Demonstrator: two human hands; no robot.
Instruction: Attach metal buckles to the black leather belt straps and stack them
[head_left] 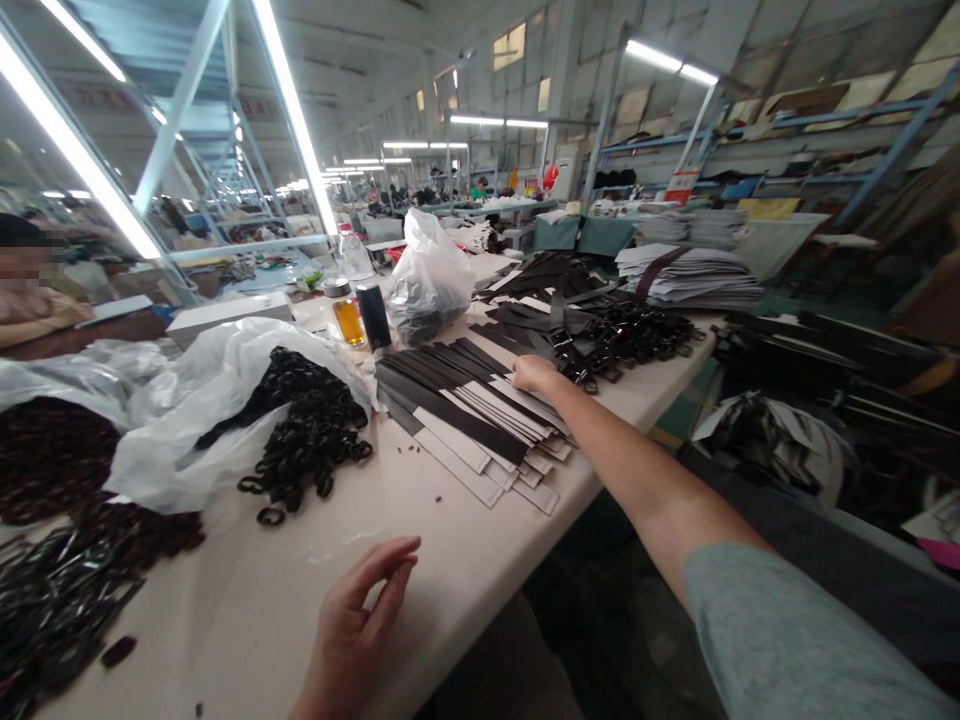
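Note:
My left hand [364, 610] hovers over the near edge of the pale table [255, 620]. Its fingers curl so that the index finger and thumb tips nearly meet, and nothing shows between them. My right arm stretches forward, and my right hand [536, 374] is closed at the far right side of a row of dark and white flat strips [465, 410]. Its fingertips are partly hidden, so what they grip cannot be made out. Just beyond that hand lie black straps with metal buckles [600, 345].
To the left, black rings [307, 440] spill from a white plastic bag [202, 400], beside dark brown pieces [52, 460] and black metal loops [60, 600]. Bottles [347, 315] and a tied bag [427, 275] stand behind the strips. A person sits at far left.

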